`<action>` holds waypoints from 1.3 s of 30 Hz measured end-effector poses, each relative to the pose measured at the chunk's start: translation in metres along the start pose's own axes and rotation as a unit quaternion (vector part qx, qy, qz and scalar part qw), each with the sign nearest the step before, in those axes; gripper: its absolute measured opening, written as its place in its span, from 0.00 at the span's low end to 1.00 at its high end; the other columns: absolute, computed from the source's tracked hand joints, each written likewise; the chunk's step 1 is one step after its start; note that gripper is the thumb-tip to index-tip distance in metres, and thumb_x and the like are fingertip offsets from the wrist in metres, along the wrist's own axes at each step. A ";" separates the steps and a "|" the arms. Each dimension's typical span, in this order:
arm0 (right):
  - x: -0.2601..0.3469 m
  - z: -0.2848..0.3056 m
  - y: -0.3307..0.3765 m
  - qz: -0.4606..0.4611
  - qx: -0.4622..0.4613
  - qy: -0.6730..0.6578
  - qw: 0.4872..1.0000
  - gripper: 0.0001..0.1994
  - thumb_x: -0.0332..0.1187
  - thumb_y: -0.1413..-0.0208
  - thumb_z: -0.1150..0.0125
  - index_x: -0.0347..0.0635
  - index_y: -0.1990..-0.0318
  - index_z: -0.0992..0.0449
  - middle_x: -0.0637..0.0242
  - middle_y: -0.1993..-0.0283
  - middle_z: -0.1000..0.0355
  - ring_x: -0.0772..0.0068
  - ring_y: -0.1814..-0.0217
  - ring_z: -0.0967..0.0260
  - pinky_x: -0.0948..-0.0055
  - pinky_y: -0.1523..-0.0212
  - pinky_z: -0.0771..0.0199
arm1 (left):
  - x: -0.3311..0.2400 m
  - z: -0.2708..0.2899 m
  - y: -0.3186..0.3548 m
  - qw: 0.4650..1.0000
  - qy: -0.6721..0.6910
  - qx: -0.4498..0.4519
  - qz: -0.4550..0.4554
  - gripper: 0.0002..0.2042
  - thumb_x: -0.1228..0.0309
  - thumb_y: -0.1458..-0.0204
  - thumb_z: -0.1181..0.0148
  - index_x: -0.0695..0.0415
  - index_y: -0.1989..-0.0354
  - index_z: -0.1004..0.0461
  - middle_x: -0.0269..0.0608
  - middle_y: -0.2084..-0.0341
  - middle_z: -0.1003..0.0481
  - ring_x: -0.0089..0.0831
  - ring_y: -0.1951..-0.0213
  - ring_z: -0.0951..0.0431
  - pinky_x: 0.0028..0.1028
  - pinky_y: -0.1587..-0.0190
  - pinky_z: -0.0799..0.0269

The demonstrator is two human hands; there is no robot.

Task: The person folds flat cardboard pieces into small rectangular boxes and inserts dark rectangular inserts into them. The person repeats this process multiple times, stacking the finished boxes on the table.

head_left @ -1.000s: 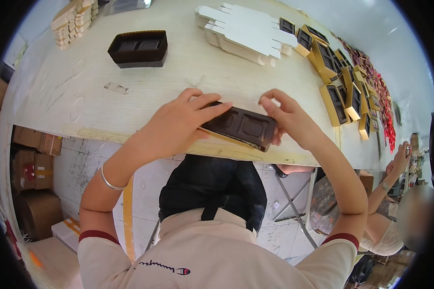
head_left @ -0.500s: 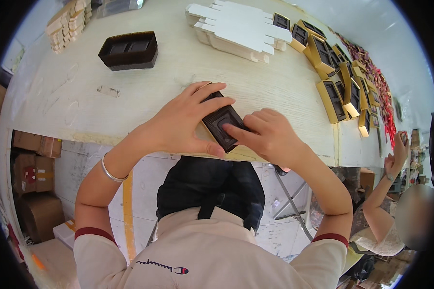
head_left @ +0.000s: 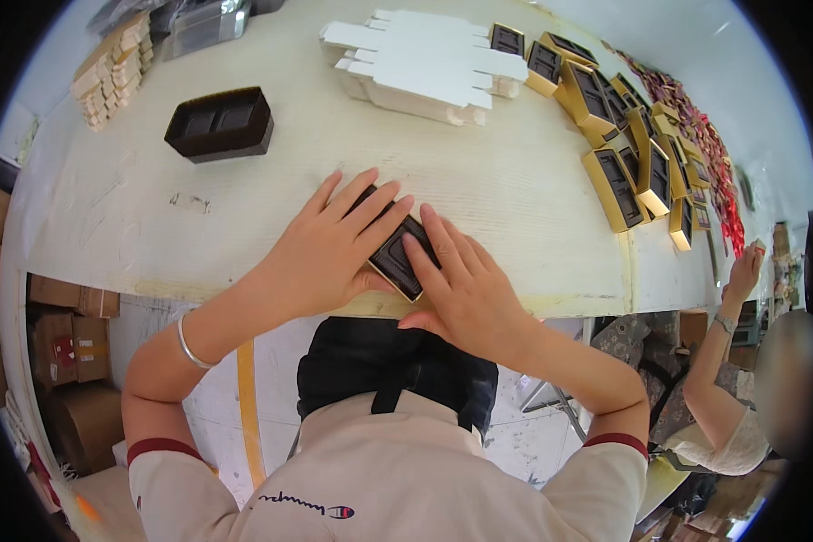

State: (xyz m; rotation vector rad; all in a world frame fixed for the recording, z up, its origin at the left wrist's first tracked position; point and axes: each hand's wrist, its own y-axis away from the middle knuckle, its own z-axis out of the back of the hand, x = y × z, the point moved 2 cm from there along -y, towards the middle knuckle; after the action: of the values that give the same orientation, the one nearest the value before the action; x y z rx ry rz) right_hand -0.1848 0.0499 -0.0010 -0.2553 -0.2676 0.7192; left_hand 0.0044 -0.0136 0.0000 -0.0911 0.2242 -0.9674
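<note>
A small gold-edged box with a dark brown plastic tray (head_left: 396, 256) lies slanted near the table's front edge. My left hand (head_left: 323, 239) grips it, fingers spread across its far half and thumb tucked at its left side, so part of the tray is hidden. My right hand (head_left: 465, 285) lies over the box's right side with fingers stretched out. Its index fingertip presses on the tray, and its thumb sticks out apart near the table edge. To the left stands a stack of dark brown trays (head_left: 219, 135).
Flat white cartons (head_left: 415, 68) are piled at the back middle. Several gold boxes with dark trays (head_left: 614, 190) sit at the right, beside red wrapped pieces (head_left: 723, 194). Folded card pieces (head_left: 113, 72) stand far left. A co-worker's hand (head_left: 743, 271) is raised at the right.
My right hand has changed from a curled fist with a pressing finger to stretched fingers along the box. The left fingers have spread. The whole view has shifted slightly.
</note>
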 end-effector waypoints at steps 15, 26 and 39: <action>-0.193 0.180 0.086 -0.288 -0.115 0.215 0.926 0.28 0.39 0.46 0.35 0.46 0.38 0.33 0.53 0.30 0.46 0.52 0.29 0.47 0.57 0.33 0.46 | 0.069 0.034 -0.092 0.974 -0.046 -0.222 -0.004 0.23 0.64 0.51 0.37 0.57 0.46 0.29 0.45 0.46 0.30 0.42 0.39 0.36 0.41 0.34 0.45; -0.100 0.096 0.007 -0.101 -0.077 0.033 0.991 0.21 0.31 0.51 0.32 0.39 0.48 0.26 0.54 0.40 0.34 0.49 0.37 0.39 0.58 0.40 0.37 | 0.091 0.032 -0.131 0.974 -0.151 -0.157 -0.062 0.03 0.82 0.57 0.44 0.62 0.76 0.32 0.45 0.75 0.27 0.42 0.67 0.24 0.36 0.67 0.26; -0.095 0.091 0.021 -0.105 -0.105 -0.045 0.988 0.18 0.29 0.51 0.33 0.37 0.51 0.26 0.53 0.42 0.32 0.49 0.42 0.33 0.61 0.46 0.31 | 0.095 0.056 -0.125 0.971 0.017 -0.237 -0.012 0.04 0.74 0.51 0.39 0.56 0.68 0.20 0.36 0.76 0.24 0.30 0.73 0.25 0.28 0.70 0.27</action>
State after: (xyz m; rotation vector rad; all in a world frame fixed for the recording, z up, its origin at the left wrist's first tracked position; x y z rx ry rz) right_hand -0.2961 0.0132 0.0625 -0.3892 -0.4506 0.4952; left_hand -0.0312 -0.1640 0.0628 -0.5167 0.4840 -0.9244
